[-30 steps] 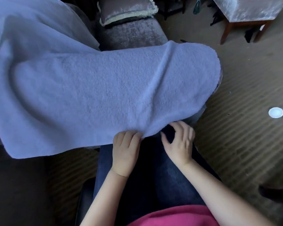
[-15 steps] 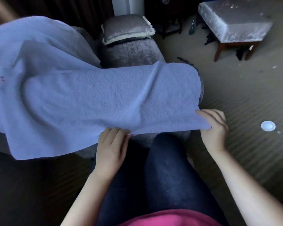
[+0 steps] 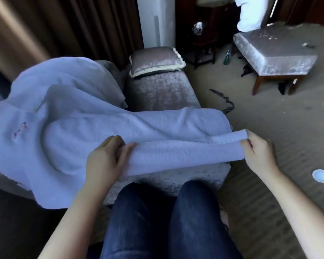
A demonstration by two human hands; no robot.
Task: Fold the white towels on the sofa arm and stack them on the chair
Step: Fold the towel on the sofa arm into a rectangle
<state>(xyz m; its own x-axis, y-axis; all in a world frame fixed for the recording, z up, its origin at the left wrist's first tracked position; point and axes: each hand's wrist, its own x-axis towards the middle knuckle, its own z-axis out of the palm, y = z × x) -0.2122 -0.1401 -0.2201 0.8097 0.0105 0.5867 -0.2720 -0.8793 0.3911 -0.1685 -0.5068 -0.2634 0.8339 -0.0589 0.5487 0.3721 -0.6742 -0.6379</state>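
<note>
A white towel [image 3: 105, 128] lies spread over the grey velvet sofa arm [image 3: 163, 94], its near edge lifted off the arm. My left hand [image 3: 105, 161] grips that near edge at its middle. My right hand [image 3: 258, 152] pinches the right corner of the same edge, so the edge is stretched taut between the two hands. More white towelling [image 3: 51, 75] is heaped behind, at the back left. The chair [image 3: 275, 55], with a silvery seat and wooden legs, stands at the back right with white cloth [image 3: 251, 14] over its back.
A grey cushion [image 3: 155, 61] lies on the sofa arm's far end. A dark cord [image 3: 224, 101] trails on the carpet beside the sofa. A white round disc [image 3: 321, 176] sits on the carpet at right. My legs in jeans [image 3: 166, 221] are just below the towel.
My right hand slid right along the towel's near edge to its corner. Both hands then raised that edge and pulled it taut. The view tilted up, showing the chair.
</note>
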